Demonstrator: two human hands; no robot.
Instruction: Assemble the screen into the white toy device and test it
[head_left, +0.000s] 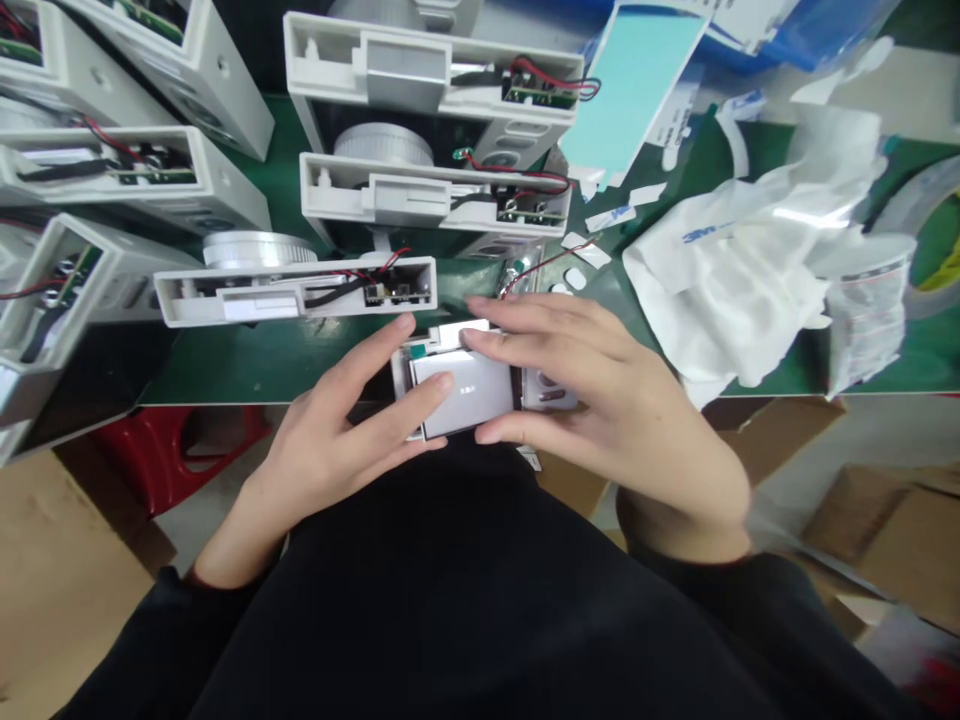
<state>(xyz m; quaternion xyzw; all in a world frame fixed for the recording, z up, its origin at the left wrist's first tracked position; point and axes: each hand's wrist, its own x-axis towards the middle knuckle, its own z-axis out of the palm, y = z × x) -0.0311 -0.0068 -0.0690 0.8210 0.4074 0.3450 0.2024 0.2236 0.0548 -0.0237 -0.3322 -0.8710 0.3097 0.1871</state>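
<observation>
The left hand (330, 425) and right hand (607, 395) both close on a small white plastic housing (547, 390) held just at the front edge of the green counter (240, 375), partly out past it and above the person's dark top (450, 620). A flat silver pack (461, 392) with a small printed label lies in the housing. The left grip comes from the near side, with its fingertips (441, 382) pressing on the silver face, while the right grip spans the pack from the far side, its fingers (487, 335) across the upper part and its thumb (491, 432) along the lower edge. Just beyond the hands, a white plastic device housing (292, 292) lies open on the counter, showing a small circuit board and red and black wires, and more of these stand in rows farther up and to the left. To the right lie a crumpled white 3M bag (720, 280), a roll of tape (926, 230) and a light-blue sheet (630, 90). Below the counter are a red plastic stool (172, 450) and cardboard boxes (885, 530).
</observation>
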